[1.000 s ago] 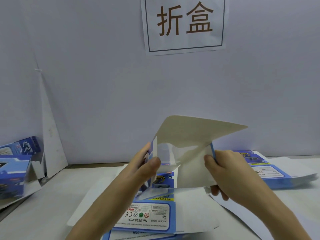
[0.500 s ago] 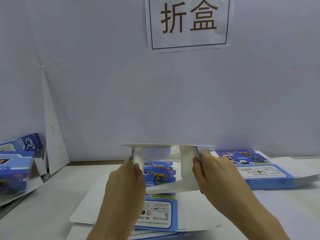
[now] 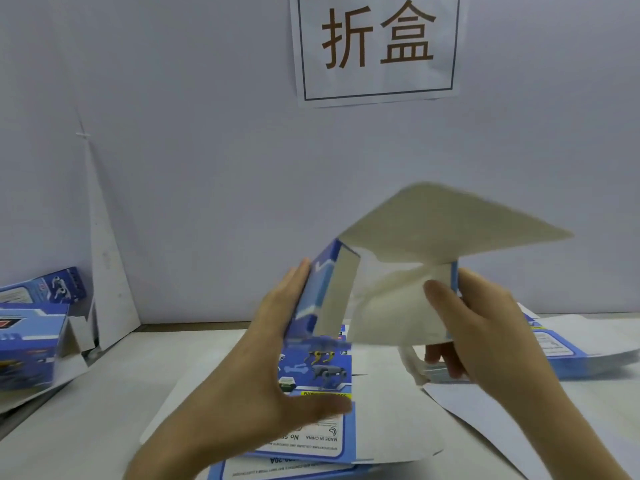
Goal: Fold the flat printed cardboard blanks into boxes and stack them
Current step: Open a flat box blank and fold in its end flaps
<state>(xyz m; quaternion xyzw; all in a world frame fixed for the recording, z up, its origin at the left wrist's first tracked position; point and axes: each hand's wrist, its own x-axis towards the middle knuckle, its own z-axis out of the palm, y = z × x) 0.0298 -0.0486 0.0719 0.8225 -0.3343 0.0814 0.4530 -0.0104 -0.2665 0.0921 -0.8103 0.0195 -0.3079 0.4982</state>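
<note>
Box [image 3: 391, 306] tipped up vs 0.5 s ago: flap [image 3: 446, 223] was edge-on, now swung up and right. Blue side faces camera. Left hand [image 3: 263, 358] now flat against it, thumb splayed.

A plain, evenly lit lilac-grey wall [image 3: 180, 174] carries a white paper sign [image 3: 377, 46] with brown characters. Below the sign lies a whitish table [image 3: 114, 386]. Far down-left of the sign, a tapered white sheet [image 3: 105, 258] leans against the wall.

Table [image 3: 138, 370] lies open between folded boxes [image 3: 27, 344] and flat blanks [image 3: 391, 420].
</note>
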